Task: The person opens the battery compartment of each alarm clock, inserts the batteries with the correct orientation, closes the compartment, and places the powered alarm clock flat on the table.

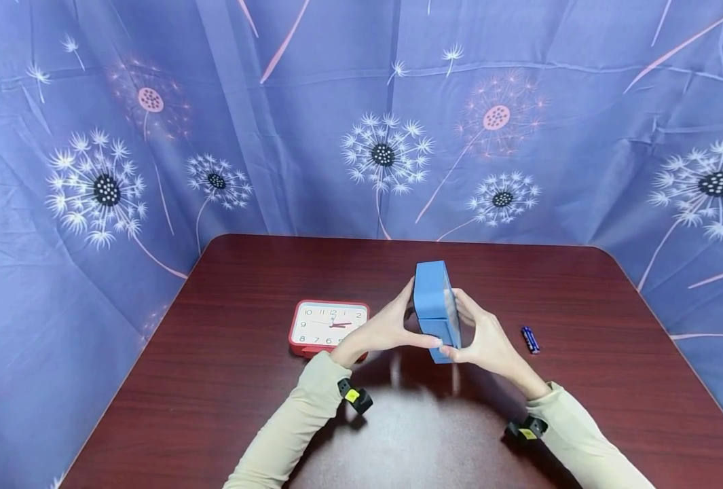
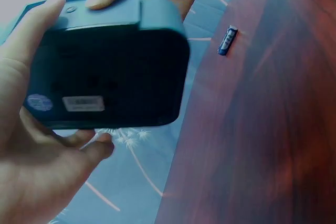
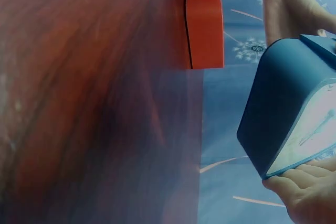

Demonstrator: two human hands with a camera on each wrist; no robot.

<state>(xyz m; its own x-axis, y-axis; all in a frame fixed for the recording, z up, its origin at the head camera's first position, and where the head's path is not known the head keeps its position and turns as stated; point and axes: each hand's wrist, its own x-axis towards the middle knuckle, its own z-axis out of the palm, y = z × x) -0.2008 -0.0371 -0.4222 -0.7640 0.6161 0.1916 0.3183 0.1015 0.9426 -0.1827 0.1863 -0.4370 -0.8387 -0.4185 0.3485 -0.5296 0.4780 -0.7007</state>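
In the head view, the blue clock (image 1: 430, 292) is held up off the table (image 1: 214, 407), right of the middle and toward the far edge. The left hand (image 1: 388, 329) pinches it between thumb and fingers on one side; the right hand (image 1: 488, 338) pinches it from the other, the thumb tips close together. So the lifting looks done, the setting down not. The red clock (image 1: 321, 324) is toward the far left corner, apparently lying on its back, partly behind the left wrist. The battery (image 1: 530, 340) lies loose between the right hand and the right edge, outside both clocks.

In the left wrist view, the blue clock's dark back carries a pale label (image 2: 84, 103) and a round sticker (image 2: 40, 102). Too dark to tell whether a battery lid is on, or anything is inside.

In the right wrist view, the blue clock shows its white face, with the right fingers at its edge. The red clock's side shows beyond, untouched; the handling seems midway.
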